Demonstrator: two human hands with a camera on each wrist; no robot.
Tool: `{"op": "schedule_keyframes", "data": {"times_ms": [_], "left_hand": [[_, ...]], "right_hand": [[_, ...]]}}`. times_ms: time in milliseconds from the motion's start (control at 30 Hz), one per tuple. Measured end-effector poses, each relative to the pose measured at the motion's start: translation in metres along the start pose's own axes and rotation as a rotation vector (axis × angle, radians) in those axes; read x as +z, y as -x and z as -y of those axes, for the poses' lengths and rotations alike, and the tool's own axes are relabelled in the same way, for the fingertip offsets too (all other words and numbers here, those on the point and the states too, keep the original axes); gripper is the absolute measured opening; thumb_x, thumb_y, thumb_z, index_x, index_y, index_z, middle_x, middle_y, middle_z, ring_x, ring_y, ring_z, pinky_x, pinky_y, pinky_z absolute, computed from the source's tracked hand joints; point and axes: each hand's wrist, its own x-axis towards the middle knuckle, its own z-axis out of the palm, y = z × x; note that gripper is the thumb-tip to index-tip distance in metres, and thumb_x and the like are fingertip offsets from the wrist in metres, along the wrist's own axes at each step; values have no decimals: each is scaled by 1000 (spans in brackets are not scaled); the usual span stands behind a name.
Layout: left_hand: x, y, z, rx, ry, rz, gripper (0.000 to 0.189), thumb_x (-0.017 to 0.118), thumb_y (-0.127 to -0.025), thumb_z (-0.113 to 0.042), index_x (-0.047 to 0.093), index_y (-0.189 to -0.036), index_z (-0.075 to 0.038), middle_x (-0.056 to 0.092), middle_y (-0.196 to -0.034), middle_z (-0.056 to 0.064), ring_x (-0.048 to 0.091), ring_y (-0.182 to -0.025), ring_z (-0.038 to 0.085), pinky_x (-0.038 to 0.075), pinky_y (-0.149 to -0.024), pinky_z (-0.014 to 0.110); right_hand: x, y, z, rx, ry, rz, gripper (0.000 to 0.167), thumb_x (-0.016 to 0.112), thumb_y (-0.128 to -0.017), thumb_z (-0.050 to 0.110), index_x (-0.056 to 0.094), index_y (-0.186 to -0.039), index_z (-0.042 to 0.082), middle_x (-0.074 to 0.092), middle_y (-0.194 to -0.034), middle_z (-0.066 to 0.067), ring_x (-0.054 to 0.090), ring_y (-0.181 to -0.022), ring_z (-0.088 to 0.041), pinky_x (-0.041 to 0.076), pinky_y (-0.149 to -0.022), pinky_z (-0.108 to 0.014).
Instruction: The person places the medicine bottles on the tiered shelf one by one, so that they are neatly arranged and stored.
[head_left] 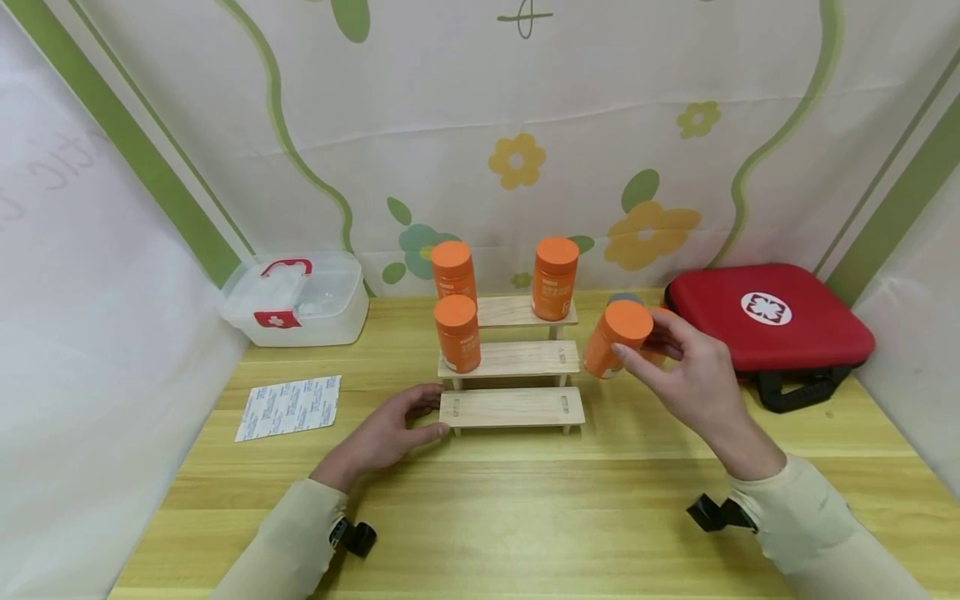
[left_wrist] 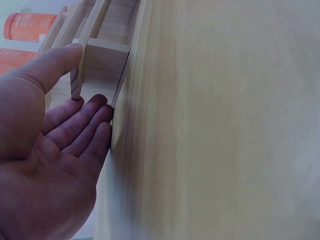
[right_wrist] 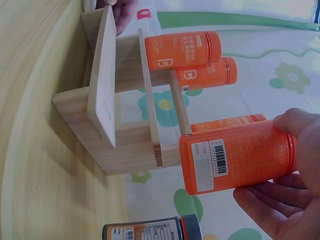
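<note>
The right hand (head_left: pixel 697 377) grasps an orange bottle (head_left: pixel 607 348); only the right wrist view shows its barcode (right_wrist: pixel 219 160). The left hand (head_left: pixel 384 432), fingers extended, touches the wooden rack (head_left: pixel 512 407) at near left.

You have your left hand (left_wrist: pixel 52 160) with the palm turned to the wrist camera. Your thumb (left_wrist: pixel 55 65) reaches the edge of a board of the wooden stand (left_wrist: pixel 106 56), and its tip seems to touch there. Your four fingers (left_wrist: pixel 80 121) are nearly straight, with their tips at the end of the stand. Beyond your thumb are one orange bottle (left_wrist: pixel 30 26) and another orange bottle (left_wrist: pixel 17 58), partly covered by your hand. The wooden table (left_wrist: pixel 215 130) fills the right side
</note>
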Motion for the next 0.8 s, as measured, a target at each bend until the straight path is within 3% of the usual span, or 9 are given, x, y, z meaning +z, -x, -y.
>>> {"op": "schedule_keyframes", "data": {"times_ms": [267, 500, 800], "left_hand": [[0, 0, 0, -6, 1, -4, 71, 79, -100, -36, 50, -160, -10, 61, -156, 11, 55, -147, 35, 39, -129, 58], [0, 0, 0, 19, 17, 10, 66, 78, -101, -31, 51, -158, -9, 60, -156, 13, 55, -147, 37, 41, -128, 58], [0, 0, 0, 6, 13, 8, 68, 79, -100, -34, 52, -158, -11, 60, -157, 12, 55, -148, 36, 40, -128, 59]], "right_hand": [[3, -5, 7, -13, 14, -3, 51, 90, -85, 2, 70, -131, -5, 79, -116, -23, 59, -99, 23, 52, -87, 1], [8, -8, 8, -31, -40, -19, 50, 90, -83, -3, 70, -129, -7, 79, -112, -24, 63, -97, 19, 55, -85, -1], [14, -13, 9, -23, -79, -2, 52, 89, -84, -5, 69, -132, -7, 78, -117, -25, 64, -99, 19, 56, -85, -3]]}}
